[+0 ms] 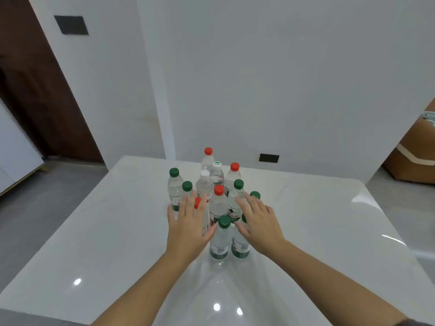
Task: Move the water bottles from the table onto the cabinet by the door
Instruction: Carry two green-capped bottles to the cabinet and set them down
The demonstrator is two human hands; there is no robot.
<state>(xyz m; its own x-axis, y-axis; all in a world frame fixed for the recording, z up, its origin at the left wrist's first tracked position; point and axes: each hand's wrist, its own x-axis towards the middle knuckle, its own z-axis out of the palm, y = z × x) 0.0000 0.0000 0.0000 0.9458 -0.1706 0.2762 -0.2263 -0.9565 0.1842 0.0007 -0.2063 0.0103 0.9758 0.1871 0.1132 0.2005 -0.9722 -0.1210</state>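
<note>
Head cam: left hand (186,223) and right hand (260,222) hover spread flat, gripping nothing, over the water bottles (217,205) bunched upright on the white table (113,231). I'd wrap one round the front green-capped bottle (220,241) by its body and lift straight up so neighbours don't topple.

The left hand (188,222) hid all but the cap of a red-capped bottle (197,203); the right hand (261,220) covered most of a green-capped bottle (255,194). Labels (239,247) were unreadable.
</note>
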